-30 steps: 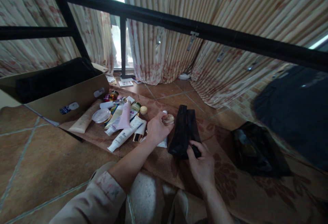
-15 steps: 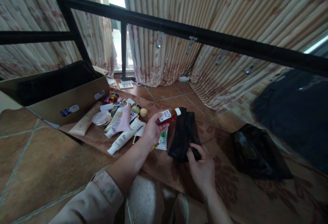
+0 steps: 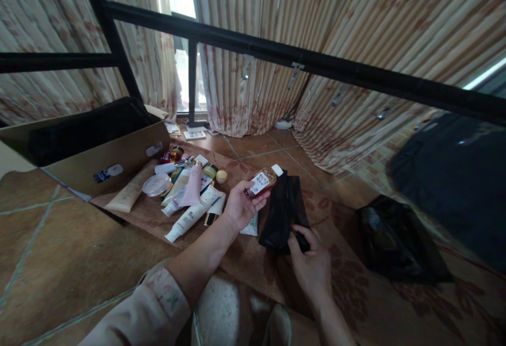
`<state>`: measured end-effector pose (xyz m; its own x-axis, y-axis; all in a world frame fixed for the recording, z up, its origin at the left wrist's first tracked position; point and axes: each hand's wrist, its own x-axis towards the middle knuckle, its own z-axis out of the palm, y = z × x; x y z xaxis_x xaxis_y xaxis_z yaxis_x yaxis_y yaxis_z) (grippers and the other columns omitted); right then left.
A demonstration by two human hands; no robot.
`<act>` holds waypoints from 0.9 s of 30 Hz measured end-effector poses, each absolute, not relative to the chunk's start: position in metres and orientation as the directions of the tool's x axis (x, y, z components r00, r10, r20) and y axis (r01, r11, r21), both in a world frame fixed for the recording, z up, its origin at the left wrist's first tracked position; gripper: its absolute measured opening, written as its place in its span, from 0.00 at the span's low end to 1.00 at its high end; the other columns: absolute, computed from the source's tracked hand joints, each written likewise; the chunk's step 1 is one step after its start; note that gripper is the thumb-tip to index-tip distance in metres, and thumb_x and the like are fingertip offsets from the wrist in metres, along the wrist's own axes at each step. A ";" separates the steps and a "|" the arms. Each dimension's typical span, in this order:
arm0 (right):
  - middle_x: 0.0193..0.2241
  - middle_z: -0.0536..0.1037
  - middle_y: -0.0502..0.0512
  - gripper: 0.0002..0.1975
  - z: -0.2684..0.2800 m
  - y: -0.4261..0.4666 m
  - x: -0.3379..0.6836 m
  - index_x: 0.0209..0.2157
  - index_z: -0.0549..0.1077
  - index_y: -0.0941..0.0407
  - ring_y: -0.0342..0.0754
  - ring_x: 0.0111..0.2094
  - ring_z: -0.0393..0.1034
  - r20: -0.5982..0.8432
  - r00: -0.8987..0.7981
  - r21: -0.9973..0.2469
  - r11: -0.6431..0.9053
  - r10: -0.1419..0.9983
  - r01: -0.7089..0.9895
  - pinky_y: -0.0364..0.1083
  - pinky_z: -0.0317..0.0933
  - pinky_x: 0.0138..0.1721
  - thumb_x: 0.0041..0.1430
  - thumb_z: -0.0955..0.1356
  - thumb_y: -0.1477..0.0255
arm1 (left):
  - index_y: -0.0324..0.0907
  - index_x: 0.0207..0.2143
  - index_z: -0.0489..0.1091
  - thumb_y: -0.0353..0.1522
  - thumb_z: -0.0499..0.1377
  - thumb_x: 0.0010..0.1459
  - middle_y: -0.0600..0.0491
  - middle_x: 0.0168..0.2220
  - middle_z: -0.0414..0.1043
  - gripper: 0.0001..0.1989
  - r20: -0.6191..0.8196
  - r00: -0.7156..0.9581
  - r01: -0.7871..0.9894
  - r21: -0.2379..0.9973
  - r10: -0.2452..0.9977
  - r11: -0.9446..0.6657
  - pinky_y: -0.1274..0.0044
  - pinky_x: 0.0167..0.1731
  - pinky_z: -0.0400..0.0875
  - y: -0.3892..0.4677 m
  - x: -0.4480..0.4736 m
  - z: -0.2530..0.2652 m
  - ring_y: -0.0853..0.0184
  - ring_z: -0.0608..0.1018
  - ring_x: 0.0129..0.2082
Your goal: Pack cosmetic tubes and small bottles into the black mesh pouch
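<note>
Pinching the reddish bottle at its base, the grip of my left hand holds it tilted above the cloth-covered desk, label facing me, white cap by the far end of the black pouch. My right hand has its grip, thumb and fingers, closed on the pouch's near end. Between them I see part of a white tube; farther left, heaped tubes lie beside a cardboard box, and another black bag sits well apart on the right.
</note>
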<state>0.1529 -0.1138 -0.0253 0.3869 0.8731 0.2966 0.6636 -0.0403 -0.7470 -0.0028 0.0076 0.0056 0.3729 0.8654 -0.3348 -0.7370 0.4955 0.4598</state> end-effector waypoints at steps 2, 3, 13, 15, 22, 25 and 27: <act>0.38 0.76 0.56 0.14 -0.026 -0.114 0.153 0.38 0.76 0.54 0.51 0.40 0.72 0.296 0.388 -0.753 -0.036 0.873 0.657 0.48 0.63 0.42 0.57 0.66 0.60 | 0.37 0.34 0.71 0.30 0.56 0.50 0.50 0.31 0.78 0.08 -0.340 0.360 -0.731 0.476 0.869 0.489 0.77 0.29 0.71 0.008 -0.002 0.005 0.66 0.80 0.28; 0.39 0.76 0.56 0.14 -0.027 -0.114 0.153 0.38 0.76 0.55 0.51 0.40 0.72 0.295 0.387 -0.755 -0.035 0.874 0.655 0.48 0.63 0.42 0.57 0.66 0.60 | 0.37 0.33 0.71 0.30 0.56 0.50 0.50 0.31 0.77 0.08 -0.343 0.353 -0.727 0.485 0.871 0.486 0.77 0.29 0.71 0.008 -0.002 0.005 0.66 0.80 0.28; 0.38 0.76 0.56 0.14 -0.027 -0.114 0.153 0.39 0.76 0.54 0.50 0.40 0.71 0.290 0.378 -0.750 -0.036 0.879 0.660 0.47 0.63 0.41 0.57 0.66 0.61 | 0.38 0.33 0.71 0.30 0.57 0.49 0.49 0.32 0.77 0.08 -0.358 0.324 -0.695 0.538 0.876 0.477 0.78 0.29 0.71 0.008 0.001 0.003 0.66 0.80 0.28; 0.38 0.75 0.56 0.14 -0.027 -0.114 0.153 0.39 0.76 0.54 0.50 0.41 0.71 0.294 0.375 -0.755 -0.027 0.879 0.656 0.47 0.63 0.42 0.57 0.65 0.61 | 0.38 0.33 0.71 0.30 0.57 0.50 0.49 0.32 0.77 0.07 -0.361 0.317 -0.693 0.543 0.877 0.474 0.78 0.29 0.71 0.008 0.001 0.003 0.67 0.80 0.28; 0.39 0.76 0.57 0.15 -0.027 -0.114 0.153 0.39 0.76 0.55 0.51 0.41 0.71 0.311 0.375 -0.748 -0.018 0.873 0.663 0.48 0.63 0.42 0.57 0.65 0.60 | 0.38 0.35 0.71 0.32 0.58 0.51 0.50 0.32 0.77 0.09 -0.351 0.318 -0.688 0.553 0.880 0.470 0.78 0.28 0.71 0.007 0.002 0.003 0.67 0.79 0.26; 0.39 0.76 0.57 0.15 -0.027 -0.114 0.153 0.39 0.76 0.55 0.52 0.41 0.71 0.309 0.371 -0.749 -0.016 0.876 0.663 0.49 0.63 0.42 0.58 0.65 0.60 | 0.39 0.37 0.71 0.34 0.57 0.54 0.50 0.31 0.77 0.10 -0.353 0.319 -0.684 0.556 0.880 0.471 0.78 0.28 0.71 0.007 0.002 0.003 0.67 0.79 0.26; 0.38 0.76 0.57 0.15 -0.027 -0.113 0.153 0.39 0.76 0.55 0.52 0.41 0.71 0.311 0.366 -0.749 -0.011 0.877 0.663 0.49 0.63 0.42 0.58 0.65 0.60 | 0.39 0.37 0.71 0.36 0.56 0.55 0.51 0.30 0.76 0.11 -0.359 0.322 -0.681 0.555 0.876 0.478 0.77 0.28 0.71 0.008 0.002 0.003 0.67 0.79 0.26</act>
<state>0.1527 -0.1134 -0.0268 0.3662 0.8771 0.3109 0.6627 -0.0112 -0.7488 0.0018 0.0077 0.0032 0.3216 0.8760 -0.3595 -0.6810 0.4777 0.5551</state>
